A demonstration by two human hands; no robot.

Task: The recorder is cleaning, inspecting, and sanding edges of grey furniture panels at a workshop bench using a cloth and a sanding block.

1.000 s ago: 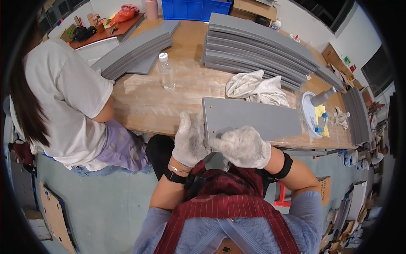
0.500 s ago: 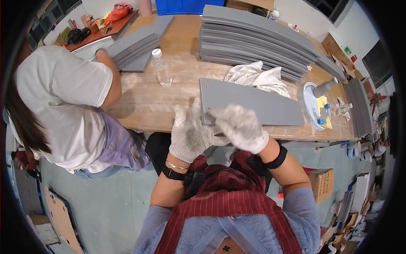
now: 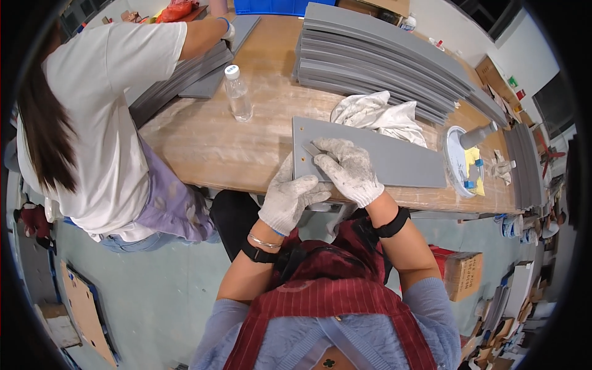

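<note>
A long grey board (image 3: 394, 157) lies flat along the near edge of the table, with two small holes near its left end. My left hand (image 3: 288, 196), in a soiled white knit glove, is closed around the board's near left corner. My right hand (image 3: 350, 169), gloved likewise, is bent over the board's left part, close to the holes. A thin, pale, pointed piece (image 3: 311, 147) sticks out from its fingertips; its kind is too small to make out. Behind the board lies a crumpled white cloth (image 3: 382, 117).
A tall stack of grey boards (image 3: 376, 65) fills the far right. At right stands a round white tray (image 3: 454, 169) with a grey bottle (image 3: 480, 133) and yellow cloth. A clear bottle (image 3: 238, 98) stands left of centre. A co-worker (image 3: 105, 123) reaches over another board stack at left.
My right hand has come down and opened out slightly over the board's left end. My left hand has lowered its fingers at the corner. The co-worker's arm has reached farther out over the left stack.
</note>
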